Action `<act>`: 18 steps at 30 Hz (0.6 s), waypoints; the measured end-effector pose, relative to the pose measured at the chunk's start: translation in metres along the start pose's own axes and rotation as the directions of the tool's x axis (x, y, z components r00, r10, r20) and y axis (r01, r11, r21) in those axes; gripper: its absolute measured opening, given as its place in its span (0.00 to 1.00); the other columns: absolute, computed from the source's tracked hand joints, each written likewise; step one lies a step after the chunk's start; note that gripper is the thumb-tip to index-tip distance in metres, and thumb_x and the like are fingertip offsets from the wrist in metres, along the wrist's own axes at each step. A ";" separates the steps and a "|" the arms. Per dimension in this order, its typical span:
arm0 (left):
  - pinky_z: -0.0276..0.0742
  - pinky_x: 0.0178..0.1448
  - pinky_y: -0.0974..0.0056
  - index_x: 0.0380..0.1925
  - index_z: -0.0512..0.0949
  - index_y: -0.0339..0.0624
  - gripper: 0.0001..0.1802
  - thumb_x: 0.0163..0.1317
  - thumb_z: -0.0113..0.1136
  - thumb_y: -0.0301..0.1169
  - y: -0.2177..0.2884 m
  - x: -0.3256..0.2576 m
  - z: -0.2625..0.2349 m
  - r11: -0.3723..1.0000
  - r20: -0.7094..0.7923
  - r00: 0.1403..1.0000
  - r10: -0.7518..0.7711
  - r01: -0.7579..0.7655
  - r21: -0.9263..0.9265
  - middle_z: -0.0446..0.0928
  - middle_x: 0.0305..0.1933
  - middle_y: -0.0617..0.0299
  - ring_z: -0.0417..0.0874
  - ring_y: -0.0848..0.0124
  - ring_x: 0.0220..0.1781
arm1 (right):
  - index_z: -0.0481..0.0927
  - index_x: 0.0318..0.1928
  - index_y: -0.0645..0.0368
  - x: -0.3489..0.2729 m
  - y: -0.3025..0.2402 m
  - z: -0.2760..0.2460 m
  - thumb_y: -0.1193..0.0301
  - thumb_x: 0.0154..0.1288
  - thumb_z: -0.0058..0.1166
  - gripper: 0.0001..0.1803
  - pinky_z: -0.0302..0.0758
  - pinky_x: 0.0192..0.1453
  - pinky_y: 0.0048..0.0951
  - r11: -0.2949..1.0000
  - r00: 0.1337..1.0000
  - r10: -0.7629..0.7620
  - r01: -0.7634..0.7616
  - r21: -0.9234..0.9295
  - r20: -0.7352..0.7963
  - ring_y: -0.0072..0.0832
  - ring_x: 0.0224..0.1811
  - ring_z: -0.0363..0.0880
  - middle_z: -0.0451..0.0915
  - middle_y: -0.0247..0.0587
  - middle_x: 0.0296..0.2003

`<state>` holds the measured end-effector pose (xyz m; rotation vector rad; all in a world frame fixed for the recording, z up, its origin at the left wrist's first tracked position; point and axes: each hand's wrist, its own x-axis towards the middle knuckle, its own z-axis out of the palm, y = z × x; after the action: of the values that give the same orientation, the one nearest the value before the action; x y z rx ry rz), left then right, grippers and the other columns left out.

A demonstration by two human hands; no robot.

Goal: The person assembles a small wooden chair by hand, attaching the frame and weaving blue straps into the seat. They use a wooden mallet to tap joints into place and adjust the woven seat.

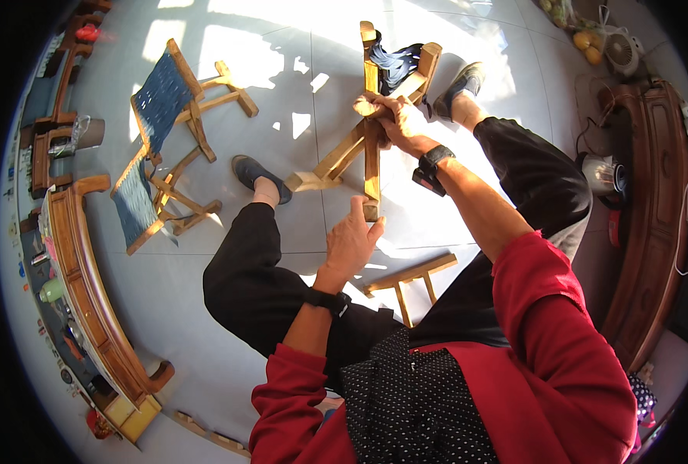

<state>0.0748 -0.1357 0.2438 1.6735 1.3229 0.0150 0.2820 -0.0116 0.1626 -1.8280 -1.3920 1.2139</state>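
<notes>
A wooden folding stool (372, 166) stands tilted between my feet, its crossed legs spread and dark blue cord (396, 65) bunched at its far end. My right hand (407, 127) is closed around the frame near the crossing of the legs. My left hand (349, 243) is at the near end of one leg, holding nothing, with its index finger stretched to the wood and its thumb apart. Whether that fingertip touches the leg I cannot tell. Close to my lap lies a separate wooden frame piece (412, 275) with crossbars, partly hidden behind my leg.
At the left stand folding stools with blue woven seats, one farther (162, 100) and one nearer (135, 199). A wooden cabinet (97, 309) lines the left side, another (653, 232) the right. A kettle (603, 175) and a small fan (621, 51) are at the right. Bright sunlight falls on the tiled floor (274, 232).
</notes>
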 end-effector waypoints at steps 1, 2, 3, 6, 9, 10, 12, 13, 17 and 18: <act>0.75 0.43 0.41 0.53 0.60 0.40 0.23 0.68 0.57 0.40 0.000 0.000 0.000 1.000 0.014 1.000 -0.023 0.023 -0.010 0.81 0.38 0.41 0.82 0.39 0.40 | 0.80 0.56 0.55 -0.008 0.003 0.004 0.80 0.63 0.51 0.20 0.80 0.52 0.41 0.983 0.979 -0.172 0.164 -0.077 -0.106 0.41 0.43 0.82 0.82 0.49 0.37; 0.75 0.43 0.41 0.53 0.60 0.40 0.23 0.68 0.57 0.40 0.000 0.000 -0.001 0.999 0.028 0.999 -0.045 0.046 -0.019 0.81 0.38 0.40 0.82 0.39 0.40 | 0.79 0.56 0.55 -0.015 0.006 0.006 0.79 0.63 0.53 0.20 0.79 0.55 0.42 0.966 0.967 -0.205 0.176 -0.191 -0.150 0.43 0.47 0.80 0.81 0.50 0.42; 0.75 0.43 0.41 0.53 0.60 0.40 0.23 0.68 0.57 0.40 0.000 0.000 -0.001 0.999 0.018 0.999 -0.035 0.036 -0.023 0.81 0.38 0.41 0.82 0.39 0.40 | 0.79 0.57 0.52 -0.019 0.010 0.003 0.76 0.62 0.58 0.21 0.76 0.59 0.43 0.978 0.978 -0.175 0.158 -0.137 -0.117 0.48 0.53 0.77 0.77 0.53 0.47; 0.74 0.43 0.41 0.53 0.60 0.41 0.23 0.68 0.57 0.39 0.000 0.000 -0.001 0.999 0.003 1.000 -0.028 0.028 -0.025 0.81 0.37 0.41 0.82 0.39 0.39 | 0.79 0.58 0.46 -0.011 0.022 -0.017 0.70 0.61 0.61 0.23 0.77 0.57 0.44 0.942 0.933 -0.245 0.164 -0.294 -0.264 0.51 0.50 0.79 0.76 0.55 0.49; 0.74 0.42 0.42 0.53 0.60 0.40 0.22 0.68 0.57 0.39 -0.001 -0.001 0.001 0.999 0.005 1.000 -0.023 0.023 -0.028 0.81 0.35 0.43 0.82 0.40 0.38 | 0.80 0.55 0.44 0.018 0.032 -0.048 0.67 0.59 0.59 0.21 0.78 0.55 0.44 0.920 0.893 -0.141 -0.040 -0.389 -0.427 0.51 0.48 0.80 0.78 0.53 0.46; 0.74 0.42 0.42 0.53 0.60 0.40 0.22 0.68 0.57 0.39 -0.001 -0.001 0.001 0.999 -0.003 1.000 -0.009 0.009 -0.036 0.81 0.34 0.44 0.82 0.41 0.37 | 0.80 0.54 0.44 0.025 0.034 -0.055 0.66 0.59 0.58 0.20 0.78 0.55 0.44 0.902 0.898 -0.115 -0.085 -0.423 -0.425 0.51 0.48 0.80 0.78 0.53 0.46; 0.74 0.41 0.43 0.53 0.61 0.41 0.22 0.68 0.57 0.39 -0.001 0.000 0.001 0.998 -0.001 1.000 -0.010 0.010 -0.059 0.81 0.32 0.45 0.82 0.42 0.36 | 0.80 0.55 0.43 0.032 0.034 -0.058 0.68 0.59 0.56 0.22 0.78 0.55 0.44 0.879 0.932 -0.089 -0.092 -0.468 -0.351 0.50 0.48 0.80 0.78 0.53 0.45; 0.74 0.41 0.43 0.53 0.61 0.41 0.22 0.68 0.57 0.39 -0.001 0.000 0.001 0.997 0.009 1.000 -0.026 0.027 -0.073 0.80 0.31 0.46 0.82 0.42 0.36 | 0.80 0.56 0.43 0.030 0.032 -0.052 0.68 0.58 0.56 0.23 0.78 0.55 0.45 0.889 0.919 -0.099 -0.090 -0.449 -0.381 0.50 0.48 0.80 0.78 0.53 0.46; 0.73 0.39 0.44 0.53 0.61 0.41 0.22 0.68 0.58 0.39 -0.002 0.001 0.002 0.996 -0.023 1.000 0.019 -0.021 -0.088 0.79 0.27 0.50 0.82 0.44 0.33 | 0.77 0.59 0.49 0.002 0.016 -0.017 0.68 0.57 0.58 0.26 0.77 0.57 0.43 0.890 0.973 -0.166 0.078 -0.448 -0.160 0.50 0.53 0.78 0.76 0.54 0.49; 0.73 0.39 0.44 0.54 0.61 0.41 0.22 0.68 0.58 0.39 -0.002 0.001 0.002 0.997 -0.031 0.999 0.017 -0.020 -0.079 0.79 0.27 0.50 0.82 0.44 0.33 | 0.76 0.61 0.50 -0.007 0.012 -0.005 0.66 0.59 0.60 0.27 0.76 0.58 0.42 0.905 0.979 -0.159 0.091 -0.416 -0.131 0.50 0.54 0.78 0.75 0.55 0.52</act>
<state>0.0745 -0.1362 0.2406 1.6239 1.3127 0.1031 0.2915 -0.0217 0.1575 -2.0190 -1.7354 0.7241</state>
